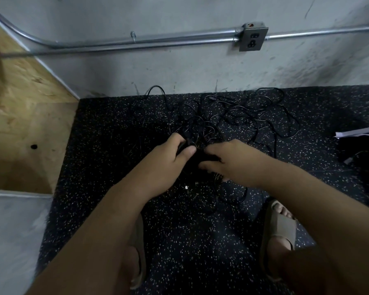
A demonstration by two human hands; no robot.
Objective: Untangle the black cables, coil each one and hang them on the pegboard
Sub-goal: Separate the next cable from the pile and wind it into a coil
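A tangle of thin black cables (228,116) lies spread on the dark speckled floor near the wall. Both my hands reach into its near part. My left hand (168,158) grips a dark bunch of the cables, thumb laid over the top. My right hand (226,158) holds the same bunch from the right, its fingers curled into the cables and partly hidden. A small white plug end (186,187) lies below my hands. No pegboard is in view.
A plywood box (24,116) stands at the left. The grey wall carries metal conduit (136,40) and an outlet box (252,38). Dark items and white paper (358,133) lie at the right. My sandalled feet (279,228) stand below.
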